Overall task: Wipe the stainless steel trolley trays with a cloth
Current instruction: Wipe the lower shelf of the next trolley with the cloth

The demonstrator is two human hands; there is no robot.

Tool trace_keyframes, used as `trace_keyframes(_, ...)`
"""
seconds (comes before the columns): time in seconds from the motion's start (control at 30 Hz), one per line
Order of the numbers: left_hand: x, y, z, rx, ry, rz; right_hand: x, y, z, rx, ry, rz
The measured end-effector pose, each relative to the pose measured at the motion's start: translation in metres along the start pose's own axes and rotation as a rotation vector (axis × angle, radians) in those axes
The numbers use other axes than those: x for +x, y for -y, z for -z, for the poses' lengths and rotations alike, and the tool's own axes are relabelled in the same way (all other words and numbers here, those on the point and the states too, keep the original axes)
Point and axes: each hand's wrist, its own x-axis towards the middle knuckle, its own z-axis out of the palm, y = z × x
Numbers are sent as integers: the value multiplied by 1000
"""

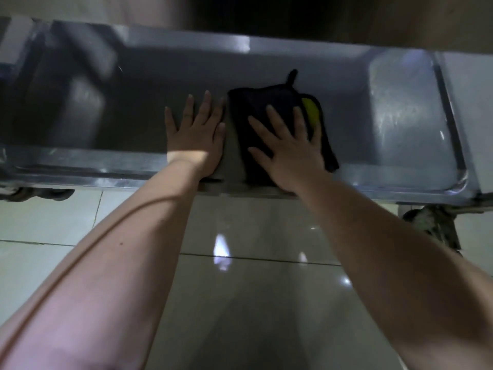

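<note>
A low stainless steel trolley tray (400,124) stretches across the upper part of the head view. A dark cloth (248,110) with a yellow patch and a small hanging loop lies flat on the tray's middle. My right hand (288,148) presses flat on the cloth, fingers spread. My left hand (197,134) rests palm down on the bare steel just left of the cloth, fingers spread, holding nothing. Both forearms reach forward from the bottom of the view.
The tray's raised front rim (93,166) runs under my wrists. Trolley castors show beneath the tray at the left (37,194) and right (432,222). Glossy pale floor tiles (240,289) fill the lower half. An upper part of the trolley shades the top.
</note>
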Motion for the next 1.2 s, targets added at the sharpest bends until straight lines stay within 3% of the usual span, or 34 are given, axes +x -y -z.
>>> trace_keyframes(0.17,0,-3,-3,7,-14,-2,-19,-121,7,92,26,-494)
trace_keyframes(0.33,2,-3,-4,21,-13,3,-12,-89,5,105,17,-684)
trace_keyframes(0.4,1,-1,-4,-19,-13,-1,-8,-38,2,79,2,-585)
trace_keyframes(0.53,3,3,3,-197,-55,35,-11,75,-7,90,22,-159)
trace_keyframes(0.67,2,7,13,-352,-50,60,-2,89,2,230,100,-19)
trace_keyframes(0.73,2,8,21,-304,-61,28,-6,64,7,314,7,-47)
trace_keyframes(0.8,-1,-10,23,-110,-109,-118,-14,34,7,361,-105,-199)
trace_keyframes(0.87,-12,-46,17,-25,-66,-220,-25,15,3,402,-112,-276)
trace_keyframes(1.03,-32,-79,-9,-10,75,-90,-28,10,-8,342,-118,-233)
trace_keyframes(1.1,-17,-55,-4,20,61,-72,-25,9,-9,320,-66,-228)
trace_keyframes(1.2,12,20,8,38,33,132,-25,9,-12,198,8,-200)
